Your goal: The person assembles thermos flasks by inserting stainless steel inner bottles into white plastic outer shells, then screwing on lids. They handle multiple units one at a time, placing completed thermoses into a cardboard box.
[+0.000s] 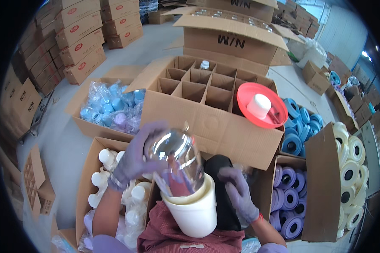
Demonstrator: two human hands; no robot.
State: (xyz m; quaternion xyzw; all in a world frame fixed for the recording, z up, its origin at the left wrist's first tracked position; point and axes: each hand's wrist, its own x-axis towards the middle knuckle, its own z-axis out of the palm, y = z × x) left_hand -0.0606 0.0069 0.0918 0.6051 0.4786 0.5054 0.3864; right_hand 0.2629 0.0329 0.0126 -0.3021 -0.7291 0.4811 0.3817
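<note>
My left hand (140,154), in a thin purple-grey glove, grips the side of a shiny silvered glass vacuum-flask liner (179,158). Its small pointed tip faces up, and its lower end sits inside a cream plastic flask shell (194,217). The shell rests tilted in my lap, against a dark red garment. To the right of the shell, my right hand (240,194), gloved too, hangs apart from it with the fingers loosely bent and nothing visible in them.
Ahead stands a divided carton (211,122) with a clear-topped bottle in one compartment and a red basin (264,105) holding a white cup on its corner. Cartons of white bottles (99,179), blue caps (107,105), purple rings (291,196) and cream rings (350,175) surround me.
</note>
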